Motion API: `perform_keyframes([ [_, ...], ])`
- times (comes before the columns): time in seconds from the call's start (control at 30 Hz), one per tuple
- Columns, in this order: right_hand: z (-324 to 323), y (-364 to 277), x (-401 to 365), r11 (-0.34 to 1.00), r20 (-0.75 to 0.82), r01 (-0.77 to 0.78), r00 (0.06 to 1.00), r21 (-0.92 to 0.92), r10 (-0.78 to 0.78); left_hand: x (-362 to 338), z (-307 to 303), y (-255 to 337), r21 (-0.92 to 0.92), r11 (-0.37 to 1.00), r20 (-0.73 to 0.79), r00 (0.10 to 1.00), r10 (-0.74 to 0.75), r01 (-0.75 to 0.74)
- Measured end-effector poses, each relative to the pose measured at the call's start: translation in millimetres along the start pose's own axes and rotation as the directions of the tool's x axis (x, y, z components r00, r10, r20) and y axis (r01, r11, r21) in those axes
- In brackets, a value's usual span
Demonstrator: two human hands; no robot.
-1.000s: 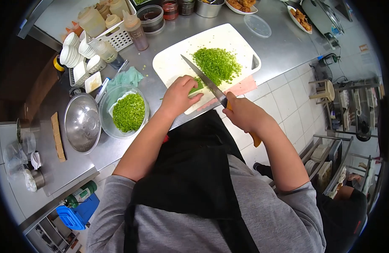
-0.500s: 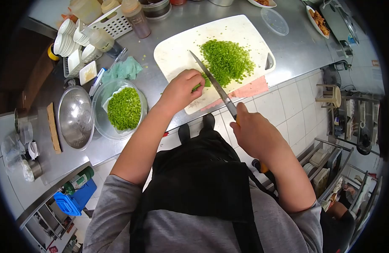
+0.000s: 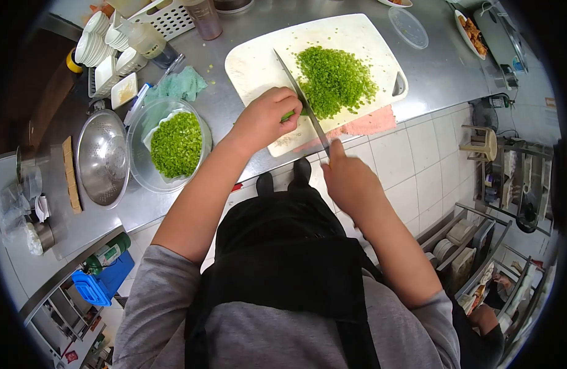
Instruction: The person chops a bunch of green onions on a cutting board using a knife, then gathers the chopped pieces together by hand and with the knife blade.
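My left hand (image 3: 270, 119) is closed round a short bunch of green stalks (image 3: 288, 115) near the front edge of a white cutting board (image 3: 259, 60). My right hand (image 3: 350, 178) grips a long knife (image 3: 304, 98), whose handle is hidden in the fist. The blade points away from me across the board, its edge beside my left fingers. Just right of the blade lies a wide heap of chopped greens (image 3: 336, 80). A pink cloth (image 3: 369, 122) shows under the board's front right edge.
Left of the board stand a clear tub (image 3: 206, 144) of chopped greens, a steel colander (image 3: 103, 158) and a teal cloth (image 3: 179, 83). White dishes (image 3: 93, 48), bottles and a clear lid (image 3: 409, 27) are farther back. Another person (image 3: 483, 323) is at lower right.
My right hand and the knife have moved left, bringing the blade nearer my left fingers. The whole view has shifted slightly, with the counter higher in the picture.
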State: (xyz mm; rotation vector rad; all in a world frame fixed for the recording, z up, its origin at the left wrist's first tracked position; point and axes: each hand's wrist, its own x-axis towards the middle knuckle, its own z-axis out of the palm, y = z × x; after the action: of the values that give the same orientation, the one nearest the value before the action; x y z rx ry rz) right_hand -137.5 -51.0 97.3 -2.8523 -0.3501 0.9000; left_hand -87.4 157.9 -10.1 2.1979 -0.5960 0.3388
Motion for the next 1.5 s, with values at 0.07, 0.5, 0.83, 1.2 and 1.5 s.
perform_keyframes([
  [0.07, -2, 0, 22, 0.997, -0.027, 0.065, 0.998, 0.037, -0.064, -1, 0, 1, 0.011, 1.0, 0.007, 1.0, -0.008, 0.008],
  [0.5, -18, -7, -13, 0.999, 0.039, -0.001, 0.999, 0.047, -0.001, -2, 0, 1, -0.007, 1.0, 0.007, 1.0, -0.005, 0.005],
  [0.83, -2, -12, -7, 0.998, 0.014, 0.018, 1.0, 0.068, -0.019, -1, 1, 1, 0.008, 1.0, -0.021, 0.999, 0.026, -0.026],
  [1.2, 13, -9, 13, 0.99, -0.038, 0.039, 0.999, 0.137, -0.034, 0, 0, 2, 0.013, 1.0, -0.019, 0.999, 0.028, -0.028],
  [1.5, 2, 33, 17, 0.98, -0.081, 0.152, 0.986, 0.13, -0.143, -7, -7, 15, 0.079, 0.995, -0.004, 0.998, -0.065, 0.065],
])
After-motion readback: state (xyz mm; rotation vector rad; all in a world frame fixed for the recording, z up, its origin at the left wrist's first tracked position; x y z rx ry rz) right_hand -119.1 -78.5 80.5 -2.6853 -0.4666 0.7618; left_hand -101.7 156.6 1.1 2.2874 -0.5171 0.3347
